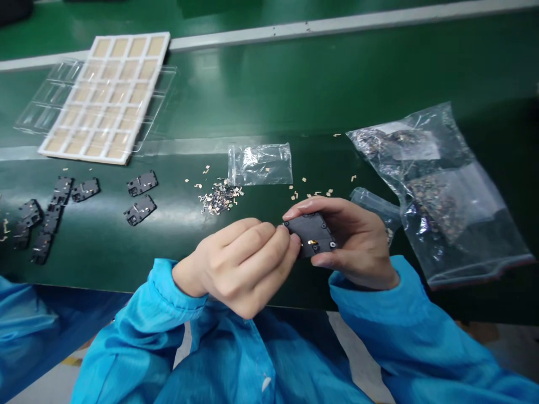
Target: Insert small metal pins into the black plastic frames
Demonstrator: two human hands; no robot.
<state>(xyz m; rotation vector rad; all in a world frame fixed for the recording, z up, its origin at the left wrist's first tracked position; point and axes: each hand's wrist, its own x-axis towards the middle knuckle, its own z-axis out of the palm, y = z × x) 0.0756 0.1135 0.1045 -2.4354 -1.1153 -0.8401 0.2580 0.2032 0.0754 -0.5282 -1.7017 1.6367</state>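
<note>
**Q:** What's in the hands?

**A:** Right hand [356,241] narrow, thumb and fingers gripping a black bracket [312,234] by its edges, held up off the bench. A gold-coloured fleck [312,242] sits on the bracket's face. Left hand [240,264] curled tight, fingertips [290,238] at the bracket's near edge. Can't tell whether they pinch anything.

**Q:** Nearest to them?

**A:** A pile of gold and dark flakes [221,197] just ahead of the left hand, with a small zip bag [260,164] beside it. A clear bag [377,206] lies partly under the right hand, near a large zip bag of similar flakes [438,193].

**Q:** Further out?

**A:** Loose black brackets [141,182] lie on the green bench mat [295,95]. Beyond them, a beige cell tray [105,98] lies on a clear blister tray [50,95]. Blue sleeves [370,292] cover both arms.
</note>
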